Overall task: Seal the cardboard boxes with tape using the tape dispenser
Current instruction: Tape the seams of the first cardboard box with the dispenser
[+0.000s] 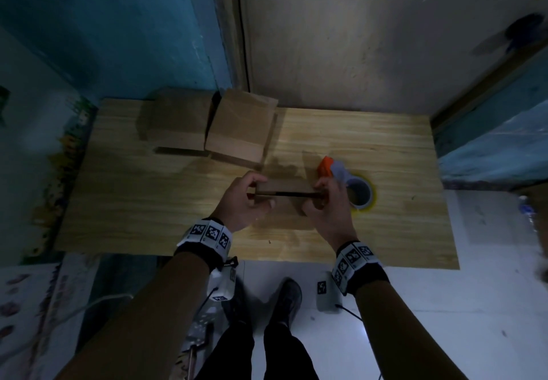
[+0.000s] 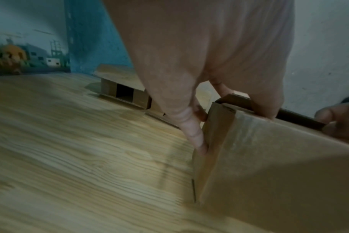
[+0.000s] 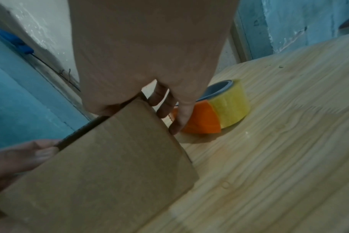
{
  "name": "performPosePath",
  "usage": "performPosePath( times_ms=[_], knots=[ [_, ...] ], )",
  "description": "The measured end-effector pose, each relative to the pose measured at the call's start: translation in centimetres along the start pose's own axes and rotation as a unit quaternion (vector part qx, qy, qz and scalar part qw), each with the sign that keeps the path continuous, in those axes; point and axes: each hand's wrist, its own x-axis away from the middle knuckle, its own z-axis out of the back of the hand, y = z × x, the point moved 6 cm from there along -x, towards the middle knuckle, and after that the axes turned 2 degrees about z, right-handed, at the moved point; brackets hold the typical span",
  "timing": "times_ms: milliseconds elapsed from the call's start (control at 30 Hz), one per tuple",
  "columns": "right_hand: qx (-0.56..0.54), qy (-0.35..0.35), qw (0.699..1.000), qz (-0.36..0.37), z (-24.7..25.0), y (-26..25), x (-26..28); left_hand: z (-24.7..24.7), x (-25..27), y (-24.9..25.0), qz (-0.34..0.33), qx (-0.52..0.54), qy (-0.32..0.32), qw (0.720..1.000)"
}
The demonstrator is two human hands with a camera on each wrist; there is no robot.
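Note:
A small cardboard box (image 1: 284, 198) stands on the wooden table (image 1: 148, 201) in front of me, its top flaps nearly together with a dark slit between them. My left hand (image 1: 246, 198) grips the box's left end (image 2: 215, 134), thumb on the top flap and fingers down the side. My right hand (image 1: 326, 201) grips the right end (image 3: 141, 141), thumb on top and fingers curled down the far side. The tape dispenser (image 1: 347, 178), orange with a yellowish tape roll (image 3: 231, 104), lies on the table just right of the box, behind my right fingers.
Two more cardboard boxes (image 1: 184, 121) (image 1: 240, 130) with loose flaps stand at the table's back left, near the blue wall. Bare wood lies to the left and right of my hands. The table's front edge is just under my wrists.

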Motion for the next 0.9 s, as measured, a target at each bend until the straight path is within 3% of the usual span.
performPosePath(
  times_ms=[400,900],
  knots=[
    [-0.005,-0.024,1.0,-0.004,-0.6,0.9,2.3,-0.7,1.1,-1.0,-0.036,-0.025,-0.033,0.998],
    [0.033,-0.037,0.999,-0.003,-0.2,0.3,1.8,-0.5,-0.2,0.7,-0.02,-0.073,0.04,0.996]
  ],
)
